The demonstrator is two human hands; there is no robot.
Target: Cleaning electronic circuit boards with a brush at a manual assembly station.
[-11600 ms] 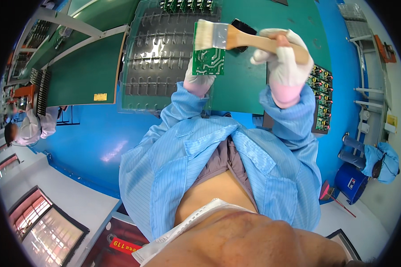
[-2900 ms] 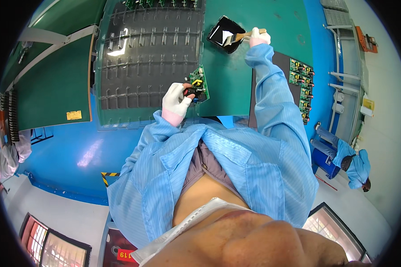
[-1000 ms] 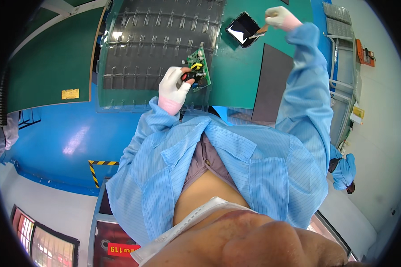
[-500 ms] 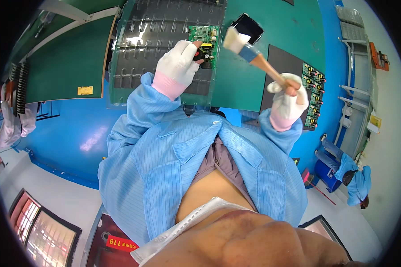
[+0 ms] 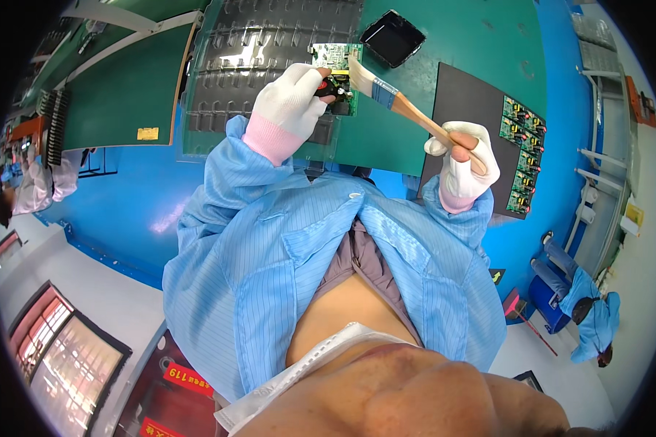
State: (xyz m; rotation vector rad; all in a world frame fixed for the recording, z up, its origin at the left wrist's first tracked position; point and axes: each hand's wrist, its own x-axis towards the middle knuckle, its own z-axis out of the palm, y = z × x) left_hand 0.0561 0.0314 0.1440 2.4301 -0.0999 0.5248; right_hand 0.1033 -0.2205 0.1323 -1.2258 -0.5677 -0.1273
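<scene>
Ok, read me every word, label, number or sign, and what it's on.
Red strips: yellow characters, partly legible, not copied here.
Yellow label on left green bench: too small to read.
Dark sign: a yellow-green arrow.
Brush ferrule: marks too small to read.

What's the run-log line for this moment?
left hand: holding circuit board | right hand: holding brush, bristles at board's right edge, contact unclear | black tray: on green table

Tray (image 5: 222, 91) L of tub (image 5: 408, 30), PCBs (image 5: 528, 161) on mat (image 5: 466, 109) R, held PCB (image 5: 335, 55) prob. over tray
</scene>
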